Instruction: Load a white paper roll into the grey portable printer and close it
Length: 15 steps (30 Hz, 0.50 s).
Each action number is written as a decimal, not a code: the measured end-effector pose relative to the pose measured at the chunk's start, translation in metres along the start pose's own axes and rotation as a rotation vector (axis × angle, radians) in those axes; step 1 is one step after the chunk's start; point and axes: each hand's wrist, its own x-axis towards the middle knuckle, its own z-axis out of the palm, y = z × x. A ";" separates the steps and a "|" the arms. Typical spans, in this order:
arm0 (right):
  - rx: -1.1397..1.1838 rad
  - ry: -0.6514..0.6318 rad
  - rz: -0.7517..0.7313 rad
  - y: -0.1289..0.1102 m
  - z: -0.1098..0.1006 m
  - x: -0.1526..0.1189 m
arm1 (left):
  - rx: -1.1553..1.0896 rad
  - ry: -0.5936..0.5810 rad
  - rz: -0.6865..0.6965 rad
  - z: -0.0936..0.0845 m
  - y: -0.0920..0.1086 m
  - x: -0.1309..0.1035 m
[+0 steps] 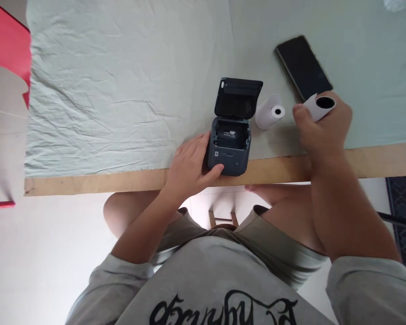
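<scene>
Left hand: The left hand [189, 162] lies against the left wall of a dark blue-grey plastic box-shaped printer [228, 158]. Its fingers are extended and close together; the thumb [216, 171] is spread away from them and laid over the near left corner.
Printer: Stands at the near edge of the table, right of the left fingers and in contact with them. The dark hinged lid [238, 97] is raised at the far side, exposing the open paper compartment [230, 134].
Right hand: The right hand [328, 128] is curled round a white cylindrical paper roll [311, 109]. Thumb bears on the roll's left side; the other fingers are largely hidden behind the roll and hand, their exact spacing cannot be told.
Held roll: Sits between right thumb and fingers, its hollow dark core upward, a loose paper corner projecting at the far left. Contact with the table cannot be determined.
Second roll: A white paper roll with a small dark core [264, 115] lies between printer and right hand, just right of the printer.
Phone: A black rectangular smartphone [302, 67] lies at an angle, just beyond the right hand.
Surface: Pale green creased cloth [122, 90], with a bare light-brown wooden edge strip [277, 169] on the near side.
</scene>
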 end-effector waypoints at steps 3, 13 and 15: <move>-0.182 -0.024 -0.001 0.003 -0.002 0.002 | 0.006 -0.011 -0.002 0.000 0.000 0.000; -0.205 -0.139 0.016 0.014 -0.002 0.002 | 0.004 -0.006 0.001 0.001 0.000 0.000; -0.193 -0.185 0.030 0.013 -0.002 0.003 | 0.003 -0.003 0.000 0.001 0.000 0.001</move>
